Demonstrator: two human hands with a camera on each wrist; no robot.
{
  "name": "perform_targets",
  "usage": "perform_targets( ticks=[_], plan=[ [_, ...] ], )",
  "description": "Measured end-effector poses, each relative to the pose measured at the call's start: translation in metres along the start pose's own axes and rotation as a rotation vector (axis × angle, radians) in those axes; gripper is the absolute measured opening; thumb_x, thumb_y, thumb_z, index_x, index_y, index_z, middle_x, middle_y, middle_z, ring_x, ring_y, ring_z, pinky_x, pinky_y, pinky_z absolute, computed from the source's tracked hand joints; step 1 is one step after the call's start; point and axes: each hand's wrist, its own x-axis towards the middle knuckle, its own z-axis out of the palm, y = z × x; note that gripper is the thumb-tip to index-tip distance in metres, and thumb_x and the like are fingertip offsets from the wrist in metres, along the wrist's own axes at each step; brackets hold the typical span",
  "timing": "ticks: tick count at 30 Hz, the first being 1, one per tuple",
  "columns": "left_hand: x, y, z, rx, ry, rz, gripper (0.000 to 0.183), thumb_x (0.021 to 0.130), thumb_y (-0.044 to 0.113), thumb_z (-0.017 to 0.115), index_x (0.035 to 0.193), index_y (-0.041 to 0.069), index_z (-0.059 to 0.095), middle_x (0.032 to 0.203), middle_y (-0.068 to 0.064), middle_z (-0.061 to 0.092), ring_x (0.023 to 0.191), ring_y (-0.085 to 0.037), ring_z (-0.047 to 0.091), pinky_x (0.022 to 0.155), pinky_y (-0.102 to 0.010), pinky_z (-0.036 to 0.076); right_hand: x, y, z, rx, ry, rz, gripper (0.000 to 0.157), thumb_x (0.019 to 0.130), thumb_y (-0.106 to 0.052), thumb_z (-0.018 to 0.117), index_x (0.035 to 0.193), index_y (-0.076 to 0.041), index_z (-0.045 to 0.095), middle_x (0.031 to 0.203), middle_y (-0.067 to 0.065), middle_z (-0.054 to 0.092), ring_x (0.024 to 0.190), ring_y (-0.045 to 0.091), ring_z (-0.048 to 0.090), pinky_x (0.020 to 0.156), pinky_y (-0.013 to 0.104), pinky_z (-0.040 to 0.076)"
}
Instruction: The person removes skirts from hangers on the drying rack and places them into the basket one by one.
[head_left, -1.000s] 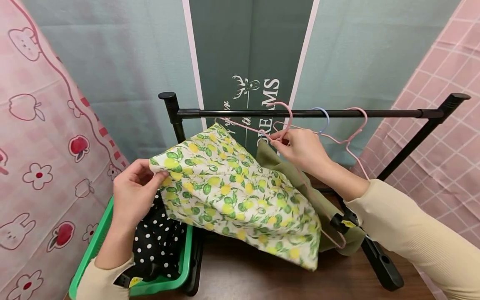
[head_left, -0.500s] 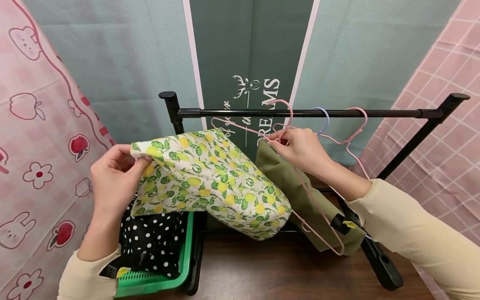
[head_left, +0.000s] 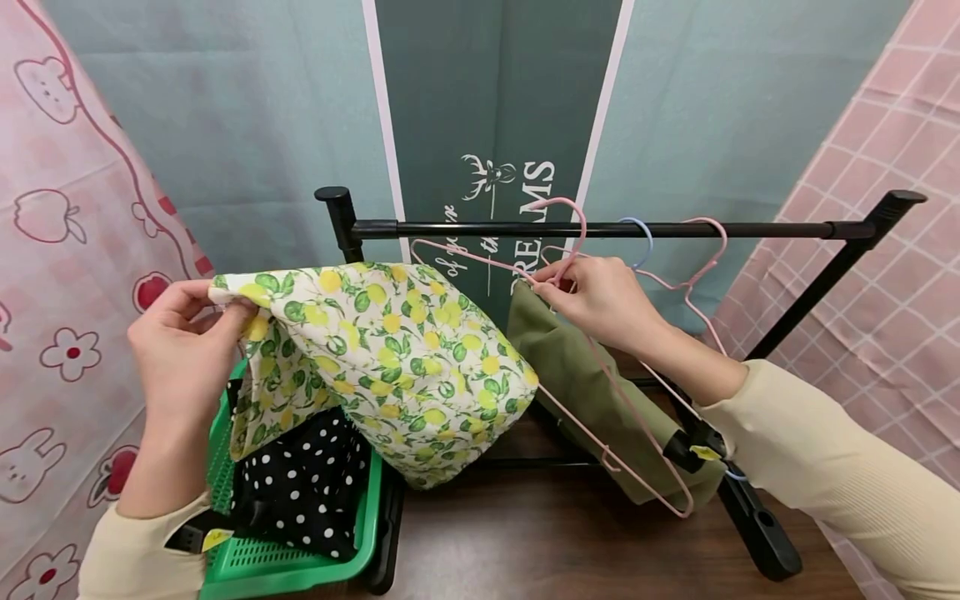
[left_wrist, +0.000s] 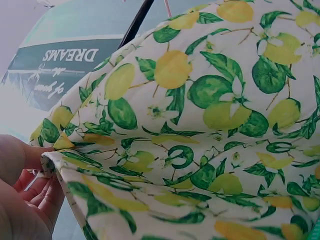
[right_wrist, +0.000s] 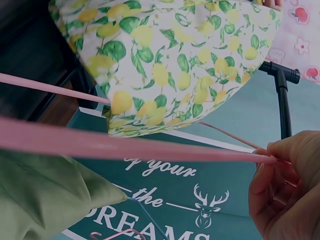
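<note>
A white cloth (head_left: pixel 397 350) printed with lemons and green leaves hangs between my hands. My left hand (head_left: pixel 183 358) pinches its far left corner and holds it up over the basket; the left wrist view shows thumb and fingers on the folded edge. The cloth still overlaps the left part of a pink hanger (right_wrist: pixel 125 147), whose lower bar sticks out bare past it. My right hand (head_left: pixel 603 300) grips that hanger near the base of its hook, which overlaps the black rail. An olive green garment (head_left: pixel 570 375) hangs just behind the hanger.
A green basket (head_left: pixel 367 533) at lower left holds a black polka-dot cloth (head_left: pixel 307 483). The black rack rail (head_left: pixel 480 230) crosses the view, with a blue hanger hook (head_left: pixel 647 242) and another pink hanger (head_left: pixel 701 279) on it. Dark wood floor (head_left: pixel 510 542) lies below.
My left hand has moved left, drawing the lemon-print cloth along the hanger, so the hanger's right part and lower bar now show bare. My right hand stays almost in place.
</note>
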Motion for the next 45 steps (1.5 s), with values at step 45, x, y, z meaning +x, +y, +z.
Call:
perform_targets(
  ticks=[45],
  plan=[
    [0.042, -0.078, -0.128, 0.232, 0.303, -0.4, 0.023, 0.083, 0.011, 0.055, 0.092, 0.032, 0.052, 0.087, 0.019, 0.043, 0.06, 0.01, 0.045, 0.045, -0.003, 0.033, 0.007, -0.007, -0.036, 0.008, -0.075, -0.071, 0.022, 0.086, -0.025, 0.054, 0.07, -0.02, 0.069, 0.083, -0.01, 0.066, 0.045, 0.005, 0.045, 0.039, 0.023, 0.029]
  ],
)
